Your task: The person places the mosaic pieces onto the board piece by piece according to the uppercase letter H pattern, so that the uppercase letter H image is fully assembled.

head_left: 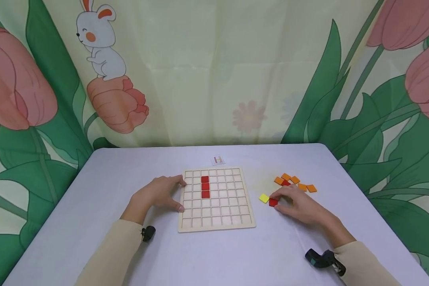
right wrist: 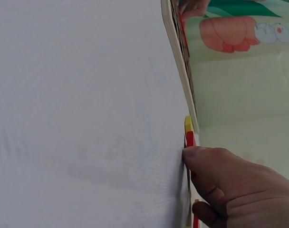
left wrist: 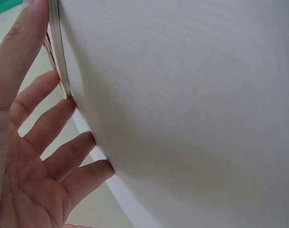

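Note:
A pale wooden grid board lies on the table, with three red square tiles in a column in its upper left part. My left hand rests at the board's left edge, thumb and fingers spread, as the left wrist view also shows. To the right of the board, my right hand pinches a red tile between thumb and fingers, low over the cloth. A yellow tile lies beside that red one, toward the board. In the right wrist view the thumb presses at the red tile's edge.
Several orange tiles and another red tile lie just beyond my right hand. A small printed card is behind the board. The white-covered table ends at a patterned curtain.

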Demonstrator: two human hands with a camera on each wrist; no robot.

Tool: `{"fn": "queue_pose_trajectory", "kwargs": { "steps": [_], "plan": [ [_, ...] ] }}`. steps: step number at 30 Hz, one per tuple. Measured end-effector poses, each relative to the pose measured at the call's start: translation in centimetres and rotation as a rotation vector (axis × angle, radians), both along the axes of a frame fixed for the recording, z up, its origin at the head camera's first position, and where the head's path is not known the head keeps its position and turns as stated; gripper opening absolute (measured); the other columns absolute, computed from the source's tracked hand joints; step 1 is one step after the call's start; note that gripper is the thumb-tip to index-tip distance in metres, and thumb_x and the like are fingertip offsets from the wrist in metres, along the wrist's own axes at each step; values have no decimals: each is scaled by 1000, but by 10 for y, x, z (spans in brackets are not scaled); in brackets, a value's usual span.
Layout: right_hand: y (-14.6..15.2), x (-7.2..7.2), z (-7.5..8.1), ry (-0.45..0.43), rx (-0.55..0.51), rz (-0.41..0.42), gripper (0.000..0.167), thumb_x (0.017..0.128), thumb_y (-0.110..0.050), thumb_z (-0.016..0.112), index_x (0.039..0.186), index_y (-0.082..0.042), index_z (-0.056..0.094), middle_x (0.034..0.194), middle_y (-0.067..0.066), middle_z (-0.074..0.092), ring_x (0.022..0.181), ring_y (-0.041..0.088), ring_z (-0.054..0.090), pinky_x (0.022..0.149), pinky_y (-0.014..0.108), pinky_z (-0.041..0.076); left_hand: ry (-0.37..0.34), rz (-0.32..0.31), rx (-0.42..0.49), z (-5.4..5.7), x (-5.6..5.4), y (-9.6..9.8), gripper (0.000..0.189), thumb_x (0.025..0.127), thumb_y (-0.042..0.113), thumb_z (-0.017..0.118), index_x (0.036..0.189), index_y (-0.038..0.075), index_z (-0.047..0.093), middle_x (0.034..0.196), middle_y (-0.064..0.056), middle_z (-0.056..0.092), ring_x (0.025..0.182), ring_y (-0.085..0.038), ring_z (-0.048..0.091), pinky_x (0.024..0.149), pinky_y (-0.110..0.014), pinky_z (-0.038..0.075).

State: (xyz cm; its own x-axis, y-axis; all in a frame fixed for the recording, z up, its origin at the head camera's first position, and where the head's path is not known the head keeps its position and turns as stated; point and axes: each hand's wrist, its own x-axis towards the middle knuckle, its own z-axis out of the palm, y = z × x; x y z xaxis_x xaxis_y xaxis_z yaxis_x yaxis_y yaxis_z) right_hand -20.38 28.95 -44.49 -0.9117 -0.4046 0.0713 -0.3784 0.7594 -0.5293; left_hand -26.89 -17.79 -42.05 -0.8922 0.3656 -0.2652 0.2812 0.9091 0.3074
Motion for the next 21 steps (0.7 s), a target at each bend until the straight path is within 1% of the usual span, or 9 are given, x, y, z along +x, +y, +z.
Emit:
{"fn": "queue_pose_trajectory", "kwargs": {
  "steps": [3, 5, 8, 10, 13, 18, 21],
  "plan": [
    [0, -2, 0, 12, -18, -4, 29, 94, -18, 77, 121, -25, 71, 122, -8, 67, 124, 27, 55, 106, 57, 46, 10, 2, -5, 3, -1, 0, 82, 61, 58, 95, 129, 32, 58, 130, -5, 64, 115, -26, 59, 97, -49, 52],
    [0, -3, 1, 22, -35, 1, 29, 95, -17, 76, 122, -24, 71, 122, -7, 67, 123, 27, 55, 104, 57, 46, 11, 6, -5, 4, -1, 0, 82, 61, 57, 95, 130, 32, 58, 131, -6, 64, 116, -27, 59, 98, -50, 52],
    [-2, -7, 4, 25, -67, 1, 29, 95, -16, 75, 122, -25, 70, 122, -7, 66, 119, 22, 57, 101, 54, 49, 12, 4, -7, 5, 0, 0, 83, 62, 57, 95, 132, 31, 58, 135, -7, 63, 121, -29, 59, 101, -51, 51],
    [-3, -10, 5, 25, -86, 5, 30, 96, -15, 74, 123, -25, 69, 121, -9, 66, 116, 19, 58, 101, 51, 50, 10, 7, -8, 5, 0, 0, 84, 62, 57, 95, 133, 30, 58, 137, -7, 62, 124, -30, 58, 102, -52, 50],
    [-7, -15, 5, 27, -113, 7, 31, 97, -14, 72, 127, -23, 68, 120, -11, 66, 111, 15, 59, 96, 42, 52, 11, 8, -7, 5, 1, 0, 84, 63, 57, 95, 133, 29, 58, 139, -7, 61, 126, -31, 58, 104, -52, 50],
    [-14, -20, 2, 46, -166, 33, 32, 100, -10, 67, 132, -14, 65, 120, -5, 66, 104, 17, 58, 87, 30, 51, 7, 3, 1, 3, 1, 1, 83, 63, 56, 95, 133, 30, 58, 141, -6, 60, 128, -30, 57, 105, -51, 49],
    [-20, -22, 3, 29, -190, 32, 32, 101, -8, 65, 133, -13, 64, 124, -4, 64, 102, 18, 59, 85, 27, 52, 5, 4, -1, 1, 1, 2, 83, 62, 57, 95, 132, 31, 58, 140, -6, 61, 126, -30, 57, 104, -51, 50]
  ]
}}
